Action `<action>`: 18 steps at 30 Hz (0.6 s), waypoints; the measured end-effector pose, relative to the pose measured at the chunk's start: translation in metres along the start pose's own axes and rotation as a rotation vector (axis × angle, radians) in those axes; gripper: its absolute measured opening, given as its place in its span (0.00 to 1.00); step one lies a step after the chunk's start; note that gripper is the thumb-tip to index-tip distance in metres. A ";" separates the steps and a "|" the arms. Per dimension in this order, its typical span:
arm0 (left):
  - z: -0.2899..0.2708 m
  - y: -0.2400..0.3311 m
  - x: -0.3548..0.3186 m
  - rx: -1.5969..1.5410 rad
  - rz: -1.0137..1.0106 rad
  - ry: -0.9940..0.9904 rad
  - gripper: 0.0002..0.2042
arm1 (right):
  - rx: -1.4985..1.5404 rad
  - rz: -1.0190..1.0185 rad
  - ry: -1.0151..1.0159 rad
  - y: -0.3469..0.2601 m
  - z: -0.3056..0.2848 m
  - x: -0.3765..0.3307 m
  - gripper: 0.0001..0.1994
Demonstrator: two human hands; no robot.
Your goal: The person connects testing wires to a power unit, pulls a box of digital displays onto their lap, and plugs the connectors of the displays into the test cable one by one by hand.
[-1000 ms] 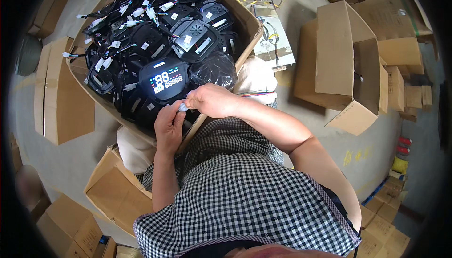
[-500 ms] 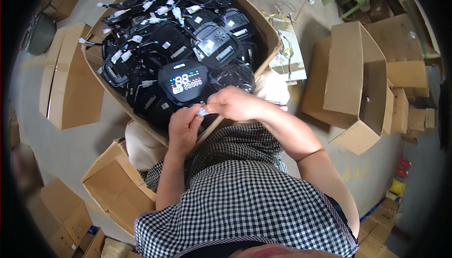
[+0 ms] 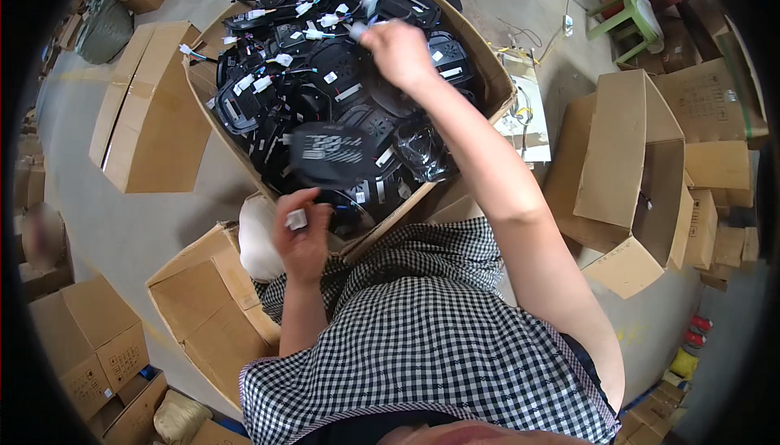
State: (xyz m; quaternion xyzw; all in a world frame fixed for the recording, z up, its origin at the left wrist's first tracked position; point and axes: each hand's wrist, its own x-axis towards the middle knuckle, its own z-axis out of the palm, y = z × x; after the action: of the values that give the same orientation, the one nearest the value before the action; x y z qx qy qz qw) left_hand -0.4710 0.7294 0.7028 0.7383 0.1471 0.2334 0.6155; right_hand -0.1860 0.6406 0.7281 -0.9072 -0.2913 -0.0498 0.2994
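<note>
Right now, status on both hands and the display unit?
Left hand: white connector in its grip. Right hand: over the unit heap, hold unclear from blur. Black display unit: blurred, beyond left hand, heap crowding it.

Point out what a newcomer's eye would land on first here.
Most likely the big brown cardboard box at upper middle, heaped with black plastic display units and white plugs. Next, the blurred bare right hand over the heap's upper right part, and the bare left hand by the box's near edge, holding a small white plastic connector. A pale green plastic stool also stands out at the picture's upper right.
</note>
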 end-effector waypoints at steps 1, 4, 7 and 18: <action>-0.010 0.007 0.001 0.028 0.105 0.105 0.15 | 0.197 -0.020 0.088 -0.006 -0.013 -0.007 0.12; -0.016 0.041 0.011 0.344 0.304 0.126 0.14 | 0.431 -0.115 0.203 -0.020 -0.025 -0.049 0.08; 0.005 0.040 0.029 0.700 0.497 0.009 0.16 | 0.230 -0.305 0.087 -0.027 0.007 -0.108 0.06; 0.031 -0.024 0.028 -0.293 0.010 -0.200 0.10 | 0.128 -0.282 -0.252 -0.035 -0.016 -0.186 0.04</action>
State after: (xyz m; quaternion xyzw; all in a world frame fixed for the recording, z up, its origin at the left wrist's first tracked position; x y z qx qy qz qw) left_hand -0.4292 0.7228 0.6800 0.6610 0.0459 0.1806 0.7269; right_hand -0.3576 0.5620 0.7097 -0.8355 -0.4534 0.0415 0.3078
